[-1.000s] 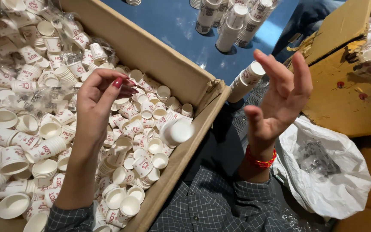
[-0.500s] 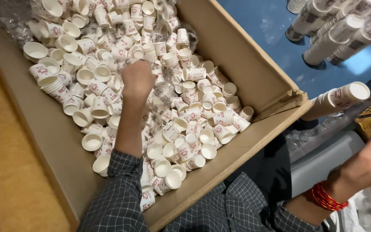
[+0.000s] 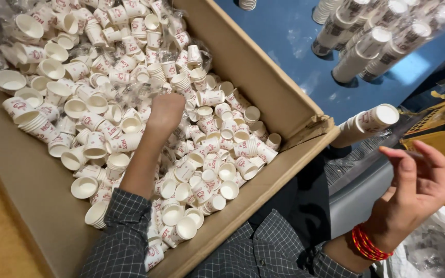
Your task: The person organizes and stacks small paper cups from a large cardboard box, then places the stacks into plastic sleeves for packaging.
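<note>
Your left hand is sunk into the heap of small paper cups that fills the cardboard box; the fingers are buried among the cups, so you cannot tell whether they are spread or closed on anything. The cups are white with red printing, short and tapered, lying every way: some on their sides, some mouth up, a few nested in short stacks, with bits of clear plastic wrap among them. They cover the box from its far left corner down to the near wall, beside your checked sleeve. Your right hand is raised outside the box, to its right, palm turned inward with the fingers loosely spread and curled, holding nothing; a red thread band circles the wrist. Just above it a long stack of cups lies tilted past the box corner. More tall stacks stand on the blue surface beyond the box.
</note>
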